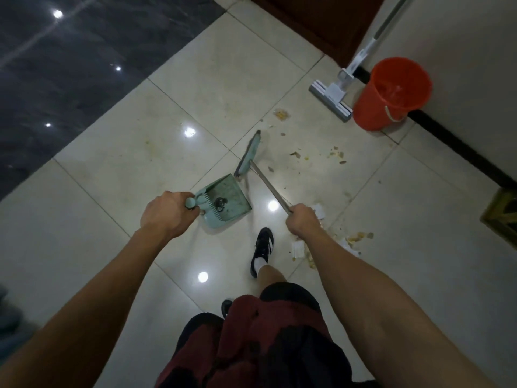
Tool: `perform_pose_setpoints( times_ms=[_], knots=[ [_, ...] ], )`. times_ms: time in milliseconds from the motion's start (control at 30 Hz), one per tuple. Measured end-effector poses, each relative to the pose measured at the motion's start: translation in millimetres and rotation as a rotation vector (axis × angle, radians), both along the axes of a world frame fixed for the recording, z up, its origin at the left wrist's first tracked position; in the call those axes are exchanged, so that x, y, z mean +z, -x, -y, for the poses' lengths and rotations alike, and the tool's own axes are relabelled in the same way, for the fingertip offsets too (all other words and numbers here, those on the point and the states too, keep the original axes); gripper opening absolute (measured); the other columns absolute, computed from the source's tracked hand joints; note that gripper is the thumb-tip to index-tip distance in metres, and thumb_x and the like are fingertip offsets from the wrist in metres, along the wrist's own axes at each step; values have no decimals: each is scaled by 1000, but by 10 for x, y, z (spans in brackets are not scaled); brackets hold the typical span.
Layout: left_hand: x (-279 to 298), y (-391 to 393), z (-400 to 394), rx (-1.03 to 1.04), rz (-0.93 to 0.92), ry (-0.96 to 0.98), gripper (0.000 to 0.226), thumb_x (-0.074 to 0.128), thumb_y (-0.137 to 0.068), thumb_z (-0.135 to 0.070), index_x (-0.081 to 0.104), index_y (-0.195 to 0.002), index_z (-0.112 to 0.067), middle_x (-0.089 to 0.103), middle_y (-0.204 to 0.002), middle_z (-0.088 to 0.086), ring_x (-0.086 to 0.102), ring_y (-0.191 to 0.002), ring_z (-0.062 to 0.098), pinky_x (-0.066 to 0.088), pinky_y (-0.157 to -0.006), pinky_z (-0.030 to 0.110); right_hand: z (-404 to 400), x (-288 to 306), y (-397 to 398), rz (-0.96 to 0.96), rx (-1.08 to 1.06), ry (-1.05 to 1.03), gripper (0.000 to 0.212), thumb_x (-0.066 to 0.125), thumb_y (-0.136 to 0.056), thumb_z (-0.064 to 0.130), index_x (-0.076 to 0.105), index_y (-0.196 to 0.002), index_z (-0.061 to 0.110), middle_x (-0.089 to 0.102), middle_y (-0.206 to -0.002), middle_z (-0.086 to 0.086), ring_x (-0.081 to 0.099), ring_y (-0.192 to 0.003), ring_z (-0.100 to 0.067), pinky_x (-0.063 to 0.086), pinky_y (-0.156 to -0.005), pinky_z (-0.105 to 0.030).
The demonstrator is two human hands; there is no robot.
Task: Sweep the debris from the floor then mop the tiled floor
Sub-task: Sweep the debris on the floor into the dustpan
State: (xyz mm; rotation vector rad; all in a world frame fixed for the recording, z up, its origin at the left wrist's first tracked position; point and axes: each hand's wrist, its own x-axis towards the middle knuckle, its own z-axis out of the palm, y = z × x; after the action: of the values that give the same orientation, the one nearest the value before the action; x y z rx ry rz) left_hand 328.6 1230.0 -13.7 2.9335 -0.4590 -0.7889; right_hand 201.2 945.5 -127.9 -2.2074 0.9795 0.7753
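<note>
left hand: left hand (165, 214) is curling tight around the top of the dustpan handle (190, 203), fingers fully wrapped, gripping it.
right hand: right hand (303, 219) is fisting around the metal broom handle (270, 187), fully closed on it.
dustpan: teal dustpan (228, 200) is sitting on the tiled floor (223, 79) just ahead of the person's shoe (262, 252), mouth facing the broom; 1 small dark clump is lying inside near the comb teeth.
broom: teal broom head (249, 155) is sitting just beyond the pan's open edge, near but looking slightly apart from it; cannot tell if the bristles are touching the tile.
debris: yellowish crumbs (335, 155) are lying scattered to the right of the broom; more scraps and white paper bits (298, 249) are lying under and behind the right forearm.
mop gear: flat mop (331, 96) is leaning on the wall beside the orange bucket (391, 93), well apart from the hands, untouched.
stage: judging sweeping is underway, most debris not yet collected, mopping not yet begun.
risk 1: broom stroke could be flicking crumbs past the pan sides, since the pan mouth is narrow and the debris is spread wide.
risk 2: scraps near the right foot could be getting stepped on and smeared; they look soft or greasy.
risk 3: pan lip lifting off the tile would be letting fine bits slide under.
risk 4: glossy tile could be slippery over the stains.
writing: no brand, label or readable text is showing anywhere.
</note>
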Motion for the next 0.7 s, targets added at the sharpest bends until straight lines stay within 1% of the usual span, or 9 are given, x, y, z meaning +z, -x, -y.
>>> perform_pose_setpoints(
  times_ms=[100,167,267,333,467,600,700],
  knots=[
    [43,-278,129,50,-5,-31,22,55,-95,-43,71,-100,-28,68,-85,6,61,-74,29,47,-63,32,92,21,-485,-12,31,-64,46,50,-81,16,61,-125,13,65,-105,-9,66,-89,-30,61,-79,-42],
    [65,-430,199,83,-5,-45,23,55,-95,-43,71,-100,-28,67,-85,5,61,-73,28,46,-63,32,139,0,-775,-16,74,-98,44,49,-82,15,60,-125,12,63,-105,-9,65,-87,-30,61,-76,-42],
    [59,-607,268,99,14,-62,24,55,-95,-44,71,-99,-26,66,-82,4,58,-70,26,43,-62,30,169,-55,-1124,-34,171,-111,37,47,-87,11,59,-122,9,63,-103,-11,63,-79,-28,58,-67,-36],
    [48,-699,303,92,26,-72,26,55,-95,-44,70,-97,-24,67,-82,6,58,-70,28,43,-62,30,183,-78,-1280,-46,223,-115,34,47,-89,9,58,-122,8,63,-105,-13,62,-81,-29,52,-64,-32],
    [22,-826,381,52,28,-91,25,54,-95,-43,69,-96,-23,67,-82,6,59,-70,29,43,-61,31,255,-119,-1355,-103,265,-70,31,49,-91,5,57,-121,5,63,-109,-14,65,-90,-30,51,-69,-33],
    [-26,-873,441,-20,32,-99,26,53,-95,-43,68,-96,-22,67,-81,6,61,-70,30,43,-60,30,345,-128,-1196,-137,263,6,30,50,-91,5,58,-120,6,64,-112,-11,65,-99,-28,56,-81,-36],
    [-33,-877,490,-64,33,-86,27,54,-94,-46,69,-96,-24,68,-82,7,63,-72,32,45,-61,32,415,-129,-988,-149,204,38,28,50,-91,6,61,-117,5,66,-112,-12,67,-99,-28,57,-80,-35]
  ],
)
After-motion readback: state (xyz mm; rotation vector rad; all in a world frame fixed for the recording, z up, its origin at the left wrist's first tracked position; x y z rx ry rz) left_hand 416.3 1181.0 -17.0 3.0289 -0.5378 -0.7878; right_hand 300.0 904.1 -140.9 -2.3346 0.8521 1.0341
